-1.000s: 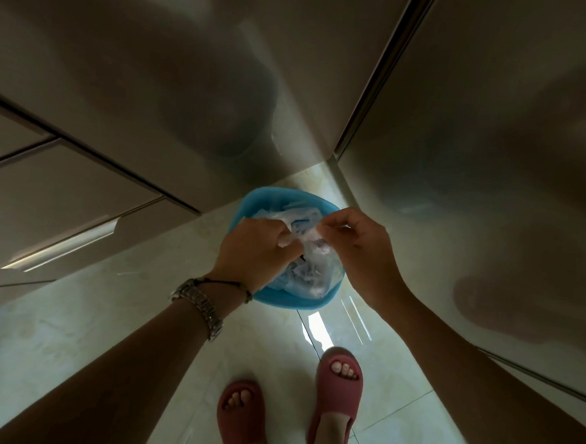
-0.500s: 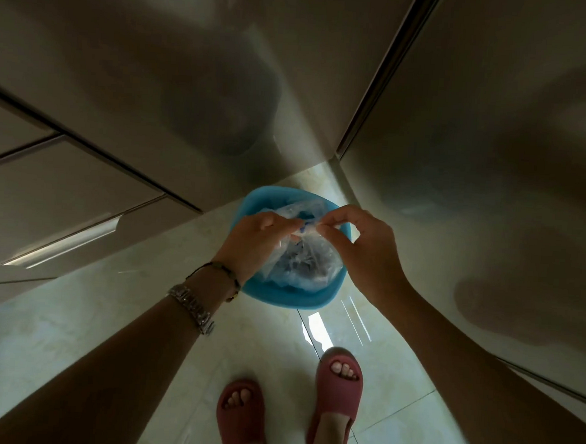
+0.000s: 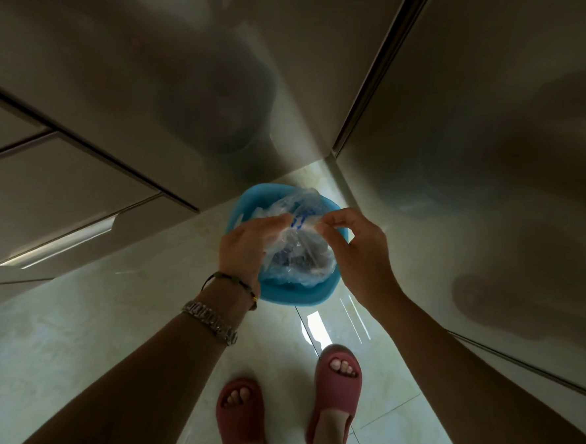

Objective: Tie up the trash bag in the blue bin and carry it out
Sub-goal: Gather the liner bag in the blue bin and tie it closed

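Both hands have pulled a bit further apart over the last half second, and the plastic between them looks stretched out more than it was, with some blue print now showing on the taut strip.

Nearest the camera: red slippers (image 3: pixel 334 399) on the pale tile floor (image 3: pixel 72 328), then the two forearms reaching forward, the left one wearing a metal watch (image 3: pixel 210 321) and a thin cord bracelet (image 3: pixel 233 281).

Past the wrists, the left hand (image 3: pixel 245 244) is closed on a pinch of the trash bag (image 3: pixel 298 253), fingers bunched on the plastic at its upper right. The right hand (image 3: pixel 358 250) is pinching the other end of that same strip between thumb and fingertips, at its upper left. So each hand has one flap of the bag mouth.

The strip runs roughly left-right between the two pinches, and the bulk of the bag hangs just below and between the hands, sitting inside the blue bin (image 3: pixel 297 296). Neither hand is clearly nearer; they're about level across the bin. Looks like mid-knot to me, so the next bit probably means crossing those two ends over each other right above the bag.

Beyond the bin it's just beige cabinet fronts (image 3: pixel 121 91) meeting in a corner.
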`<state>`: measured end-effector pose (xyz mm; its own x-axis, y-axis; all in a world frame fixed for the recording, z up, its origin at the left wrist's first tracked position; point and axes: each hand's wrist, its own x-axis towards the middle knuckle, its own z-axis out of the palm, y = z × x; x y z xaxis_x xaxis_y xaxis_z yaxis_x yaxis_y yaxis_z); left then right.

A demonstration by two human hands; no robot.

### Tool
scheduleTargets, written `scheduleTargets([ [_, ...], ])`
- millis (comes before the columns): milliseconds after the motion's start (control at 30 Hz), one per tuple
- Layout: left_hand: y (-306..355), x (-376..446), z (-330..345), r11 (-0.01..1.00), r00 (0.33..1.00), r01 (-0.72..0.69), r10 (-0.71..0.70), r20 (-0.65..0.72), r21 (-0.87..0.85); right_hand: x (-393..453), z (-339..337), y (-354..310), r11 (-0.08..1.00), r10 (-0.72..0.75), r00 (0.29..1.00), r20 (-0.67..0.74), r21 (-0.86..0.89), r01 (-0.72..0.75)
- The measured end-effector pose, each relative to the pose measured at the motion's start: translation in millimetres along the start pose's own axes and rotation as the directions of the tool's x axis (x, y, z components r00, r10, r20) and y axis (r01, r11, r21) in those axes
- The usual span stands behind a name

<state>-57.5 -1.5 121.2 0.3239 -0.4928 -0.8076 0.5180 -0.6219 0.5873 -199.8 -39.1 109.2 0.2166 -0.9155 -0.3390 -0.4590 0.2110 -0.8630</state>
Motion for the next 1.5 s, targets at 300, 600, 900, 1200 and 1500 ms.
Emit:
scheduleTargets([
  [300,-6,1,5,0.993,0.982,0.077,-0.091,-0.163,-0.091,-4,9,8,0.995,0.094,0.992,-0.08,0.03,-0.092],
  [600,-15,33,-20,0.996,0.957,0.084,-0.091,-0.276,-0.038,-11,-7,36,0.985,0.171,0.964,-0.204,0.065,-0.161],
  [900,-23,50,-53,0.996,0.908,-0.008,0.044,-0.417,0.089,-16,-18,59,0.975,0.224,0.927,-0.3,0.07,-0.213],
  [1200,-22,45,-52,0.994,0.871,-0.063,0.098,-0.481,0.088,-21,-21,64,0.967,0.253,0.9,-0.356,0.06,-0.248],
  [1500,-23,44,-55,0.985,0.843,-0.144,0.17,-0.51,0.09,-21,-23,63,0.958,0.285,0.877,-0.387,0.087,-0.273],
])
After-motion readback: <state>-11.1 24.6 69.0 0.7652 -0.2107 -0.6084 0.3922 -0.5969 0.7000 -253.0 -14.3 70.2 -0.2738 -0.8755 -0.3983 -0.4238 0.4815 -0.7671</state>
